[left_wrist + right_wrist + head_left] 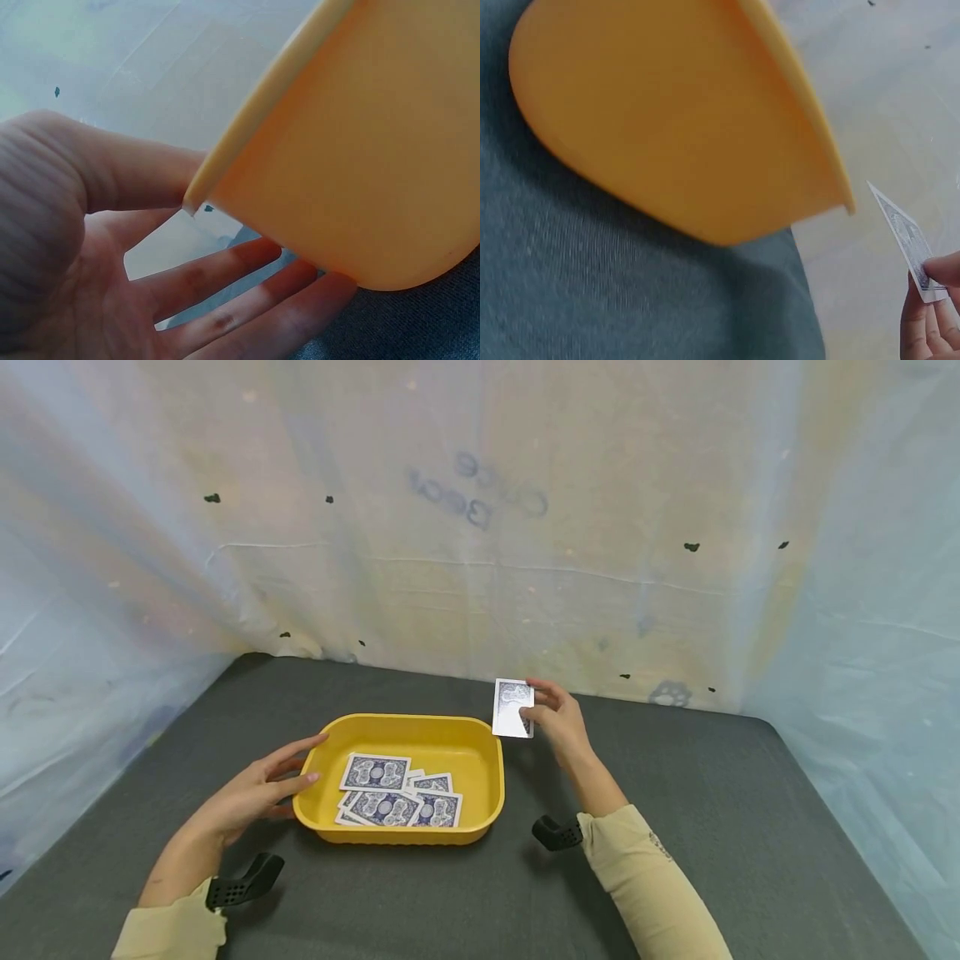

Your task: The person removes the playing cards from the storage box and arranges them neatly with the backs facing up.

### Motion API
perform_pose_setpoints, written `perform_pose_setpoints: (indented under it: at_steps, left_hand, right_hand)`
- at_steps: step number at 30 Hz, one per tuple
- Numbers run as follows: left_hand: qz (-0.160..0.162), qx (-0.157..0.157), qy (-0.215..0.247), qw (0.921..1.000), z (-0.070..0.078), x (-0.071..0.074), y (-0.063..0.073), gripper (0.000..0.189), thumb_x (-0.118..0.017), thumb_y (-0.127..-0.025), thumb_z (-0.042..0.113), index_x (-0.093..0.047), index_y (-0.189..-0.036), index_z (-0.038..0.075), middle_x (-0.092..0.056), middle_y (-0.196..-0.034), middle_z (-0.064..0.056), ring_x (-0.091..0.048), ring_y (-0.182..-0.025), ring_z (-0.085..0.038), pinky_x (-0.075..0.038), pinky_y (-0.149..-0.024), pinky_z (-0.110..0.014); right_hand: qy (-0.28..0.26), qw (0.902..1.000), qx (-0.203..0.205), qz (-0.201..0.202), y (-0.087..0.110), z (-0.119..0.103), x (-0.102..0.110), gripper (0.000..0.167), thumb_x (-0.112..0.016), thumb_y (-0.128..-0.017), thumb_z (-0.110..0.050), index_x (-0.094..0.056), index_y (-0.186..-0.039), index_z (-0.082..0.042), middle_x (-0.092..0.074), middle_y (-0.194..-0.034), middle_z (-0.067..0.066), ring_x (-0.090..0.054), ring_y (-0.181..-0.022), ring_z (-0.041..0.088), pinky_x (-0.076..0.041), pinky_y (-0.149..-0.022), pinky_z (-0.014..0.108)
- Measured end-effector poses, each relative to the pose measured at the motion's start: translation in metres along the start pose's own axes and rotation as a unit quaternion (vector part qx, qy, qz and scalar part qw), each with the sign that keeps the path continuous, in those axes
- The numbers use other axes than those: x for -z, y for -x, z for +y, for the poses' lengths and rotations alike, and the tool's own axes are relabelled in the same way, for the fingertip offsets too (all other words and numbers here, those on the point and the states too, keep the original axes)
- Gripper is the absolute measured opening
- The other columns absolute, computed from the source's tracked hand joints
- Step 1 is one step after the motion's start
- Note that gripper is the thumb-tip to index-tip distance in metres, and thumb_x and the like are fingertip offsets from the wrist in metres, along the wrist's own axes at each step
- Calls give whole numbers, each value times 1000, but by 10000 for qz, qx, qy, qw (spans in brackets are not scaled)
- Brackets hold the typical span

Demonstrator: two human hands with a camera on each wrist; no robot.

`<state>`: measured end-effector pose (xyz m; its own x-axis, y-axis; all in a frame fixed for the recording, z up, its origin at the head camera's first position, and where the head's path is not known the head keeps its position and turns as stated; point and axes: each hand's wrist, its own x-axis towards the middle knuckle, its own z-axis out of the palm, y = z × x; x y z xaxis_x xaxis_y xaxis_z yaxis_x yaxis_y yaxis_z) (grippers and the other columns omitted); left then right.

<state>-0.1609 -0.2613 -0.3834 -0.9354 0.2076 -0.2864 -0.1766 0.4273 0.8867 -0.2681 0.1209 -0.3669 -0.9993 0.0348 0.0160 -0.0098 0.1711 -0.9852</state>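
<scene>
A yellow plastic tray [491,777] stands on the dark table with several blue-and-white playing cards [378,772] lying in it, backs up. My left hand [258,785] holds the tray's left end; its thumb laps the rim and its fingers [247,307] spread against the outer wall. Past the tray's far right corner, my right hand [558,718] pinches a playing card [510,697] between thumb and fingers, raised near rim height. The card's patterned back faces up, with glare across its lower half. In the right wrist view, the held card [907,236] is seen at a slant.
A dark grey cloth [390,902] covers the table. Pale translucent sheeting [480,593] hangs behind it and along both sides, close to the table's far edge. Each wrist carries a black camera mount [555,833] that juts inward over the cloth.
</scene>
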Motion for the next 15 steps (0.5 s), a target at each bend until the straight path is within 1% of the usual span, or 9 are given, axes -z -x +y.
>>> perform_pose_setpoints:
  at_steps: [5,9,11,15]
  left_hand:
    - [-1,-2,8,10000,0,0,0,73,-56,-97,34,-13,-156,23,-13,-155,-30,-33,-134,-50,-51,-89,-55]
    - [-10,21,58,10000,-1,1,-1,73,-57,-97,35,-14,-156,24,-13,-156,-29,-34,-134,-49,-51,-90,-55]
    - [-17,21,65,10000,-1,1,-1,73,-57,-97,35,-14,-156,24,-13,-156,-29,-35,-133,-48,-51,-90,-54]
    - [-27,-16,56,10000,-3,1,0,73,-56,-97,35,-14,-156,23,-12,-156,-29,-33,-134,-49,-51,-89,-55]
  right_hand:
    - [3,9997,20,245,-8,8,5,52,-60,-82,6,-56,-132,-8,-59,-125,19,-56,-104,27,-46,-91,38]
    - [-23,9991,-56,409,-15,17,9,52,-59,-81,7,-57,-131,-8,-59,-125,20,-55,-103,24,-44,-87,33]
    - [-43,9989,-85,456,-18,22,11,53,-59,-82,8,-55,-132,-8,-58,-126,20,-54,-104,25,-42,-86,32]
    - [-35,9986,-114,524,-22,30,14,55,-58,-81,9,-53,-134,-6,-57,-127,22,-54,-105,26,-42,-81,29]
